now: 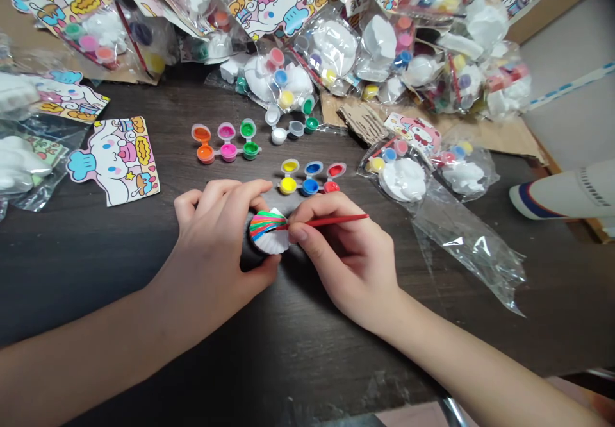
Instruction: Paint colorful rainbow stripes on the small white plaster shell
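Between my two hands sits a small white plaster shell [273, 241], its ridges partly painted in green, pink, orange, red and blue stripes. My left hand [216, 234] grips the shell with the fingers at the far side and the thumb at the near side. My right hand [350, 247] pinches a thin red paintbrush [331, 220], whose tip touches the shell by the blue stripe. Just beyond stand open paint pots of yellow, blue and red [310, 186]. Farther left is a strip of orange, pink and green pots [227, 151].
White and green pots [278, 135] stand behind. Bagged plaster figures with paints [331, 49] are heaped along the back. A printed card [120, 161] lies left, an opened clear wrapper [466, 241] right, and a white cup [567, 193] lies tilted at the right edge.
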